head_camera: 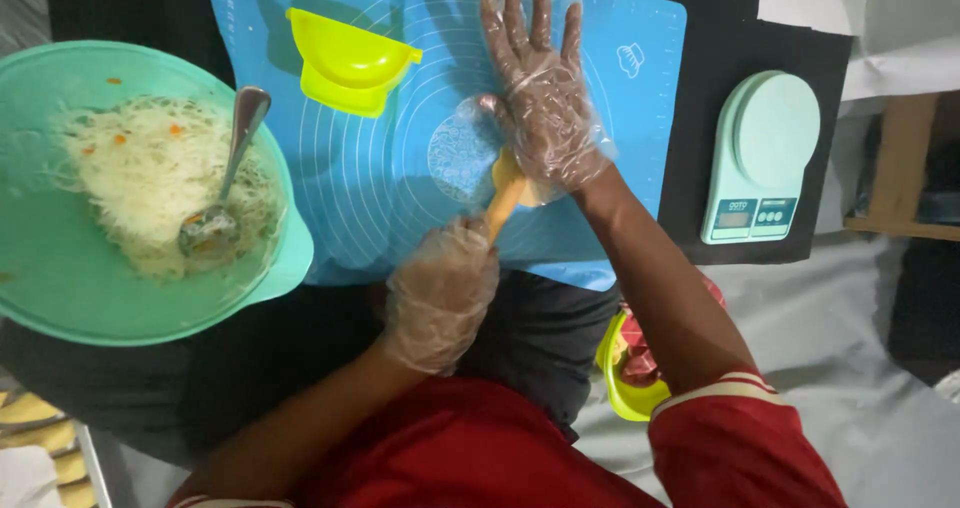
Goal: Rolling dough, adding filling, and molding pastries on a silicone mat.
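Red sleeves sit closest to me, below the mat [400, 183]. Left of the mat, a green bowl [60, 268] holds shredded filling and a spoon [225, 183]. On the mat's upper part lies a yellow mould [350, 63]. My left hand [440, 293] grips a wooden roller [507, 200], stiff and light; my right hand [540, 98] lies flat and spread over thin dough [460, 158], which looks soft, tearable, best lifted by its edge. Right of the mat stands a scale [760, 158].
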